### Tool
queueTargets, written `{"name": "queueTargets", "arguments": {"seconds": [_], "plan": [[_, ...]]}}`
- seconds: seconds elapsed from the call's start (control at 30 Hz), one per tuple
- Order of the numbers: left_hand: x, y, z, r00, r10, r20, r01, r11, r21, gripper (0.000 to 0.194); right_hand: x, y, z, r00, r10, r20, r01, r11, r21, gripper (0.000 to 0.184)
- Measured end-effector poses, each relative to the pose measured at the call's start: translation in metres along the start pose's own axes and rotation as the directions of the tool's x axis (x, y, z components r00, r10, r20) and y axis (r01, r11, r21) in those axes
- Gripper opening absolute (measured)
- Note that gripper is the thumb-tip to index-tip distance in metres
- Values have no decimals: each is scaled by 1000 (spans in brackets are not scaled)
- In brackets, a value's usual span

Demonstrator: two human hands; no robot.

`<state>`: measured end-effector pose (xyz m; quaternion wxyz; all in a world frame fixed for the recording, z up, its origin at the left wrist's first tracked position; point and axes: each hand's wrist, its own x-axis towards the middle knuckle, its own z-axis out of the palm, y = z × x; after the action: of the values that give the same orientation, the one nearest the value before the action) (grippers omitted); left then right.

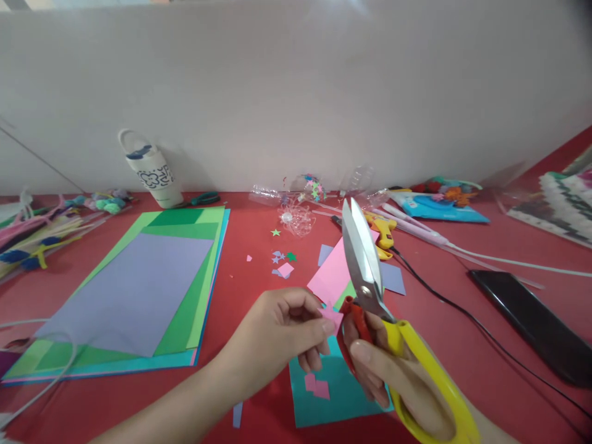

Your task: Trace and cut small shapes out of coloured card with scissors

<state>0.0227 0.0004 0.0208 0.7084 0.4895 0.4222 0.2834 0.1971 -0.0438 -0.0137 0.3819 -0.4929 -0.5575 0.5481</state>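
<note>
Between the thumb and fingers of my left hand (291, 330) is a small pink paper star (330, 317). My right hand (383, 364) grips a pair of scissors (363, 259) with yellow handles and a red part near the pivot. Their blades point up and away, close to each other. Under both hands lies a teal paper sheet (333, 401), with small pink scraps (319, 387) on it. Just beyond, a pink paper strip (333, 271) is partly covered by the scissors. Several small paper stars (280, 256) lie on the red table ahead.
Stacked coloured paper (129, 290) lies at left, a white tumbler (155, 176) behind it. Pipe cleaners (37, 246) occupy the far left. At right are a yellow glue gun (383, 228), its black cable, a black phone (531, 320) and a blue packet (439, 206). Clear plastic pieces (296, 219) sit by the wall.
</note>
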Motion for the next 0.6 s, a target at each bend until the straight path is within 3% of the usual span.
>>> {"name": "queueTargets", "arguments": {"seconds": [0.13,0.3,0.47,0.6], "plan": [[0,-6,4,995,-57,82,56,998,10,17,3,-1,2,998,30,-47,-27,998,63,39],[-2,-5,3,989,-82,125,75,996,54,13,6,-9,1,997,-18,80,-6,959,283,37],[-3,-3,2,985,-110,135,94,988,120,10,1,-3,-3,993,81,83,-94,981,171,32],[-1,-4,3,989,-87,117,82,996,43,15,2,-1,1,995,94,27,-97,978,183,30]]}}
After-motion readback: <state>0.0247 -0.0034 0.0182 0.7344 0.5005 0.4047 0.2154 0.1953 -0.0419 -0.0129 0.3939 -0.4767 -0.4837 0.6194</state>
